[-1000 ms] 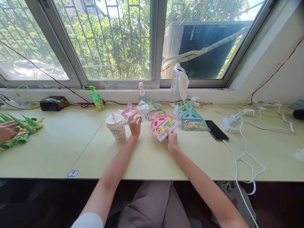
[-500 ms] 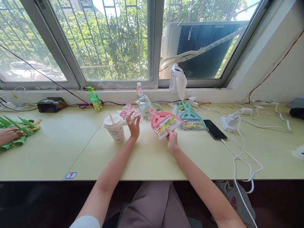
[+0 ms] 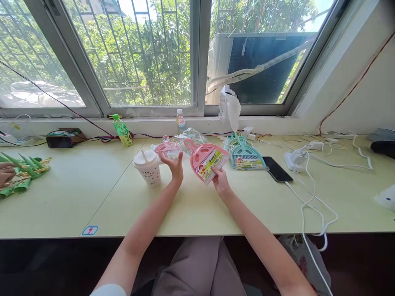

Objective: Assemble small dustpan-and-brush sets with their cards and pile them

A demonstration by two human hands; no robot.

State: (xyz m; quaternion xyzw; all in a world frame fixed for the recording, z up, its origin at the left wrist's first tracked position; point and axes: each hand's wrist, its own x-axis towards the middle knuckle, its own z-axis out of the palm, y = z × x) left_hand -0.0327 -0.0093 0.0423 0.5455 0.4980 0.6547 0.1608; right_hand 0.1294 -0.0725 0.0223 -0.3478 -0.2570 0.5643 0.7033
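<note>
My right hand (image 3: pixel 220 181) grips a pink dustpan and brush set (image 3: pixel 202 158) by its lower right corner. The set has a yellow printed label and its handle points up and left. My left hand (image 3: pixel 173 165) is raised with thumb and fingers apart, holding nothing, between this set and a white paper cup (image 3: pixel 148 167) with a lid and straw. Behind my left hand lies another pink dustpan set (image 3: pixel 166 146) in clear wrapping. To the right of the held set, teal dustpan sets (image 3: pixel 246 154) lie on the table.
A black phone (image 3: pixel 277 169) on a white cable lies beside a white power strip (image 3: pixel 295 160). A green bottle (image 3: pixel 122 130) and a small clear bottle (image 3: pixel 180 120) stand by the window. Far left, another person's hand (image 3: pixel 6 172) touches green stalk-like objects (image 3: pixel 29 168).
The pink set in my right hand has shifted slightly left. My left hand has opened, its fingers spreading from a near pinch.
</note>
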